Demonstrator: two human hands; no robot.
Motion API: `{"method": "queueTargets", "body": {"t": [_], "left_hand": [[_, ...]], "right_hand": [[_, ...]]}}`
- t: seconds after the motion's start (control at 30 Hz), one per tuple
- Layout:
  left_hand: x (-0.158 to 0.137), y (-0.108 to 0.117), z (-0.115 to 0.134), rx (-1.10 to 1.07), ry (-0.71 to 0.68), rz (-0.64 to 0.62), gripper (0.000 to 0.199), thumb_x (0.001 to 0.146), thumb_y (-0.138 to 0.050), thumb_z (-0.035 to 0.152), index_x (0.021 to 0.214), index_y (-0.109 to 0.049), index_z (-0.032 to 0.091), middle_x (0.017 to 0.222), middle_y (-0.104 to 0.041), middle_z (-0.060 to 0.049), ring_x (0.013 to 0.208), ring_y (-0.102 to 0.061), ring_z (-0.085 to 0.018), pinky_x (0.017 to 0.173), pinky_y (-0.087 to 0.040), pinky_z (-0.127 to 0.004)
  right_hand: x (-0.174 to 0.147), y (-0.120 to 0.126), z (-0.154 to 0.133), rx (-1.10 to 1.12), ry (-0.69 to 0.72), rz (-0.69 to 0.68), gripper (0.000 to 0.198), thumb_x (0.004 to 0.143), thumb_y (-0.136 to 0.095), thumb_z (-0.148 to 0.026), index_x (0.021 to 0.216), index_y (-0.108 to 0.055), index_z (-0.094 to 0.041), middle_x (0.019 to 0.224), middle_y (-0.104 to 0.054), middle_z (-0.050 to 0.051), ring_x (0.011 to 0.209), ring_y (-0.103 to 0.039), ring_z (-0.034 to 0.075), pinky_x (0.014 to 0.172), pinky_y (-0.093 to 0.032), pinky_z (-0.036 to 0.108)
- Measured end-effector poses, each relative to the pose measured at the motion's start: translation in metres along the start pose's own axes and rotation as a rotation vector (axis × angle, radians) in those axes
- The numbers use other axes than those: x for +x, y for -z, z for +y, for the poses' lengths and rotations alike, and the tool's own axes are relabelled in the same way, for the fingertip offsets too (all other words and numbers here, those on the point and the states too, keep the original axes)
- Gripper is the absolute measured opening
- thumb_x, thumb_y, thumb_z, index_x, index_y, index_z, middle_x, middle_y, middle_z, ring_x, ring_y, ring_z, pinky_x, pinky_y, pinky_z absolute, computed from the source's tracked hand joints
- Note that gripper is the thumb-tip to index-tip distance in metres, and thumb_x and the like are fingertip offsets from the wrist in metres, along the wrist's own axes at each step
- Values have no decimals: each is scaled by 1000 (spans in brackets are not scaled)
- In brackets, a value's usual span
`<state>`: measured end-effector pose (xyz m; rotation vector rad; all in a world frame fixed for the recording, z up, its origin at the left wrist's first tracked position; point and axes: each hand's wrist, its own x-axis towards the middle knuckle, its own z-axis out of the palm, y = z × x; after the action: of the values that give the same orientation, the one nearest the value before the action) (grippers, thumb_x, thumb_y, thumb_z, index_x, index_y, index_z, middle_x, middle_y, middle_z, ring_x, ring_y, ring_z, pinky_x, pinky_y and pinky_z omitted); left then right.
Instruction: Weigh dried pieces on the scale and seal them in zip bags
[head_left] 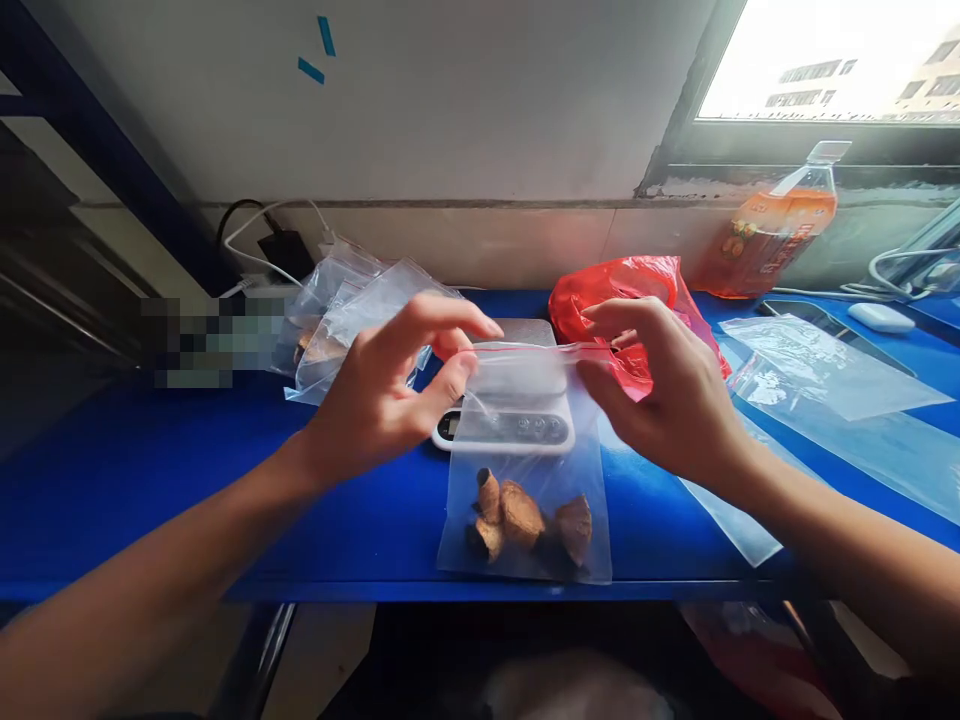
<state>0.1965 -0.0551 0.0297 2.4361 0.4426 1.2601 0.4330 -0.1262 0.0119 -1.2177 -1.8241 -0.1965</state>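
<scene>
A clear zip-lock bag (525, 470) with a red line along its top hangs and rests in front of me. Several brown, rough, dried chunks (523, 515) lie in its lower part. My left hand (405, 375) pinches the bag's top left corner between thumb and fingers. At the top right corner, my right hand (660, 385) has thumb and fingers curled around the bag's edge, its index finger raised. Behind the bag, and partly seen through it, stands a white kitchen scale (442, 440) with a metal plate.
Filled clear bags (360, 310) lie at the left. A red plastic bag (600, 290) sits behind my right hand. Flat clear bags (840, 370) spread over the blue table (337, 540) at right. An orange drink bottle (787, 235) leans by the window, near a white case (881, 318) and cables.
</scene>
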Motion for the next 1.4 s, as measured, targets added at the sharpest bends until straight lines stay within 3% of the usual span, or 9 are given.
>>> {"method": "queueTargets", "body": {"t": [0.1, 0.23, 0.33, 0.43, 0.53, 0.63, 0.77, 0.97, 1.4], "left_hand": [[-3, -6, 11, 110, -179, -112, 30, 86, -54, 0, 101, -55, 26, 84, -63, 0, 77, -59, -16, 68, -50, -30], [-10, -18, 18, 193, -319, -207, 27, 87, -50, -3, 96, -51, 23, 77, -59, 1, 72, -54, -14, 64, -48, -27], [-16, -25, 18, 133, -277, -185, 26, 90, -52, -1, 101, -50, 22, 85, -64, 0, 79, -59, -13, 72, -52, -26], [-17, -26, 20, 97, -77, -138, 23, 91, -60, 8, 110, -52, 20, 91, -66, 0, 80, -64, -12, 74, -54, -24], [-14, -24, 23, 109, 77, -175, 8, 91, -63, 17, 98, -59, 18, 84, -66, 1, 74, -64, -12, 69, -53, -23], [-11, -23, 25, 151, 26, -222, 8, 91, -60, 15, 84, -62, 16, 79, -66, 0, 74, -61, -13, 69, -50, -26], [-10, -23, 24, 151, -17, -212, 10, 91, -57, 14, 85, -64, 15, 76, -65, 0, 72, -59, -13, 69, -49, -26], [-9, -22, 26, 99, 106, -177, 14, 90, -56, 13, 80, -65, 17, 71, -64, 3, 64, -58, -10, 61, -46, -22], [-9, -25, 25, 136, -60, -219, 13, 90, -55, 11, 83, -65, 17, 70, -66, 1, 64, -57, -12, 62, -47, -25]], "right_hand": [[-3, 1, -12, -185, 164, -104, 22, 90, -59, -23, 111, -60, -17, 106, -67, 13, 105, -59, 29, 88, -44, 48], [-9, 0, -30, -118, 218, -217, 12, 90, -59, -22, 99, -65, -18, 99, -68, 9, 98, -60, 26, 86, -40, 44], [-10, -1, -35, -18, 179, -245, 7, 88, -58, -17, 83, -63, -17, 82, -66, 5, 81, -59, 20, 77, -39, 38], [-9, -2, -33, 97, 108, -286, 8, 83, -58, -11, 78, -60, -16, 70, -63, 2, 67, -54, 14, 65, -37, 30], [-9, -3, -31, 169, 30, -288, 8, 80, -59, -8, 78, -59, -15, 71, -64, 1, 63, -53, 12, 62, -37, 27], [-11, -4, -31, 156, 36, -265, 8, 80, -60, -8, 77, -59, -15, 70, -63, 0, 62, -52, 11, 62, -37, 27], [-14, -6, -30, 112, 96, -229, 5, 85, -60, -12, 80, -61, -15, 71, -63, 1, 66, -52, 13, 63, -37, 28], [-15, -9, -30, 152, 44, -235, 4, 86, -58, -13, 88, -61, -14, 79, -67, 3, 71, -57, 15, 67, -40, 30], [-14, -10, -34, 130, 65, -231, 9, 79, -56, -8, 80, -60, -16, 69, -63, 1, 63, -51, 13, 63, -37, 29]]}}
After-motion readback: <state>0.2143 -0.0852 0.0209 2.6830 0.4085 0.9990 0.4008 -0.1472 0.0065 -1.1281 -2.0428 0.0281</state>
